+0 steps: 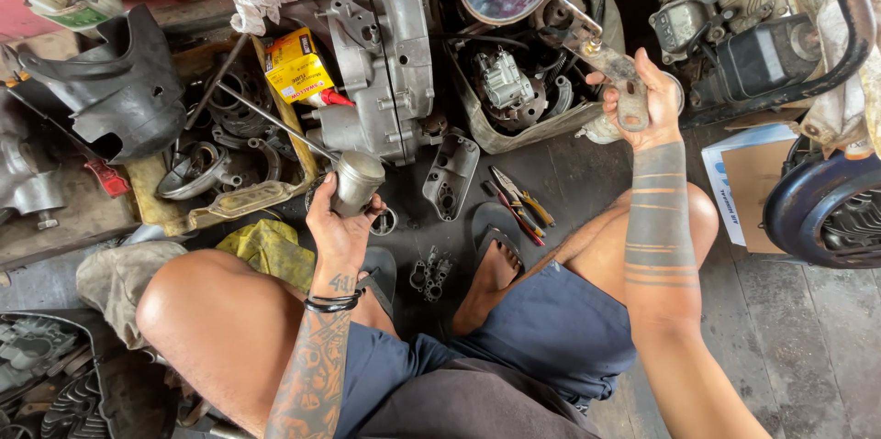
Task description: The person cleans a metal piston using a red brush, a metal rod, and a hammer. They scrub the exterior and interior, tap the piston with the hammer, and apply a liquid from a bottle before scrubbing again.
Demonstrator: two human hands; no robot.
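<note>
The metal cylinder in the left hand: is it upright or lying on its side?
Roughly upright, slightly tilted. The metal cylinder shows its round top face to the camera, and the left hand grips its lower wall from below.

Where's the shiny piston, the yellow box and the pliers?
piston [356, 180], head view, on its metal side wall.
yellow box [295, 67], head view, on its top face.
pliers [516, 200], head view, on the handles.
</note>
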